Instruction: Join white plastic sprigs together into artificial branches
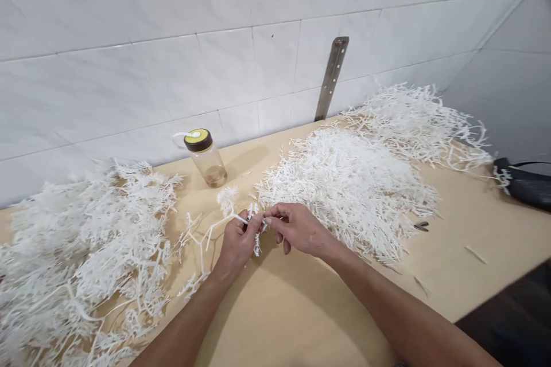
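My left hand (241, 239) is closed round a white branched plastic piece (200, 241), whose thin stems spread out to the left over the table. My right hand (297, 228) meets it at the fingertips, thumb and forefinger pinched at the end of the same piece. Small white twigs stick out above and below the fingers of my left hand. Just beyond my right hand lies a large heap of short white bits (344, 183). On the left spreads a pile of white branched pieces (107, 241).
A clear bottle (209, 163) with a yellow-and-black lid stands near the tiled wall. A metal strip (331, 79) leans on the wall. At the back right are another white pile (417, 120) and a black bag (527, 183). Loose bits lie on the wooden table (297, 309).
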Available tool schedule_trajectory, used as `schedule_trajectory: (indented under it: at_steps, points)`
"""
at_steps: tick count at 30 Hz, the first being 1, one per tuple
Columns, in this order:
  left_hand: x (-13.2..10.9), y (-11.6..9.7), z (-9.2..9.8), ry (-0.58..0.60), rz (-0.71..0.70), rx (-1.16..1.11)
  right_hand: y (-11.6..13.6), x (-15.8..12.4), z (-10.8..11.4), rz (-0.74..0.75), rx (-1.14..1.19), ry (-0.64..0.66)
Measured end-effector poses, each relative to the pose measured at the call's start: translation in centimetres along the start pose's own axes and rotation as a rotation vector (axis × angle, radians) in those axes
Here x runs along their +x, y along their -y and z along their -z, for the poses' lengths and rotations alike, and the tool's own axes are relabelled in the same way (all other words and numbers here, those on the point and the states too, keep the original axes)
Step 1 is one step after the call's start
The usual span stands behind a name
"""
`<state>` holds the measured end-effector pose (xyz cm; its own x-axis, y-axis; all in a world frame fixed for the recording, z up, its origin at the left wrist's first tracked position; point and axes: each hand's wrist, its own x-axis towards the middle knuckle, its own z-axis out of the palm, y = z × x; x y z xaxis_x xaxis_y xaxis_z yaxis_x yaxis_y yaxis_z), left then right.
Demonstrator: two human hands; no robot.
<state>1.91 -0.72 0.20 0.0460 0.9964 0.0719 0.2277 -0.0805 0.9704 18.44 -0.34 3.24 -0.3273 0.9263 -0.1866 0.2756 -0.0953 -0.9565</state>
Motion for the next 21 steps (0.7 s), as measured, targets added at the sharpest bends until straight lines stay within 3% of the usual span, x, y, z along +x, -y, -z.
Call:
schedule_trajectory:
  at_steps: [7,12,17,21]
  points:
    - [-0.2,-0.6,0.0,-0.049,-0.031,0.038,-1.0,0.3,0.1,-0.045,0.256,0.022]
    - [0.1,0.1,0.2,0.020,-0.039,-0.060,-1.2,0.7,0.0,-0.125,0.497,0.083]
    - [0.2,1.4,0.0,0.038,-0.009,-0.147,-1.8,1.0,-0.5,-0.115,0.437,0.133]
    - [0.1,1.0,0.0,0.035,-0.008,-0.116,-2.6,1.0,-0.9,-0.047,0.312,0.071]
